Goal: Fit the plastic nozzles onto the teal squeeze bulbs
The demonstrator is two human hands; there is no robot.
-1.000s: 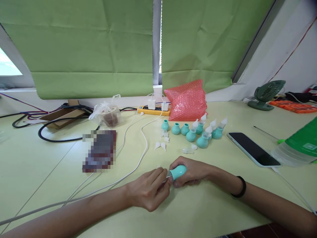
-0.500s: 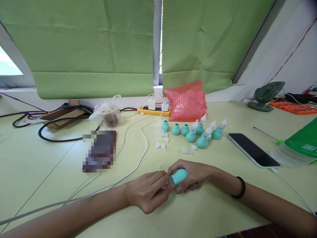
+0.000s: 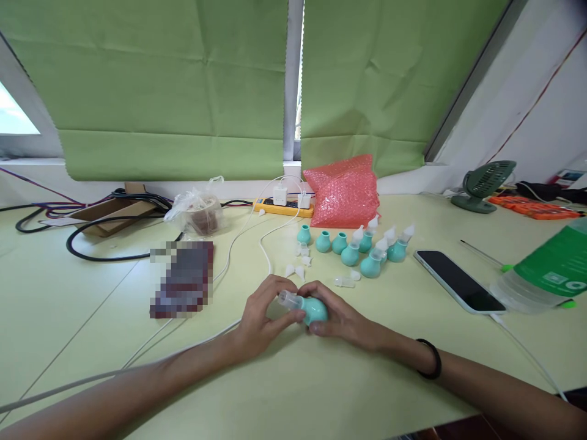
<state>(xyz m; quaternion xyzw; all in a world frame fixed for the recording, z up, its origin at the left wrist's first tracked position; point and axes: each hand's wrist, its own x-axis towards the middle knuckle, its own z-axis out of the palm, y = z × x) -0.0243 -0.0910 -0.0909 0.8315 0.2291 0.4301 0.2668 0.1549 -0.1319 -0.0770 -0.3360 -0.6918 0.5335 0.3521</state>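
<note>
Right hand (image 3: 342, 319) clamped on a teal bulb (image 3: 315, 311), fingers wrapped round its far side, thumb along the near side. Left hand (image 3: 260, 318) right up against it: thumb touching the bulb by its neck, fingers bent behind the clear tube (image 3: 290, 299); from here I can't tell if they grip. Bulb is between the two hands, over the near part of the surface (image 3: 302, 391), lying over sideways, tube seated in its neck and pointing left, slightly up.

Beyond the hands: three open-necked bulbs (image 3: 323, 242) upright in a row; to their right, a cluster of tipped bulbs (image 3: 370, 266), same teal, white tips on top. In front of those, a loose tube (image 3: 343, 282) on its side, white cap (image 3: 355, 275) just beside it. Small white pieces (image 3: 299, 272) near the left end of the row.

Right side: phone (image 3: 458, 281) lying face up, cable plugged in, green-labelled bottle (image 3: 554, 263) next to it. Behind the bulbs, pink bubble-wrap pouch (image 3: 343, 198); yellow power strip (image 3: 284, 208) left of it, two white chargers in.
</note>
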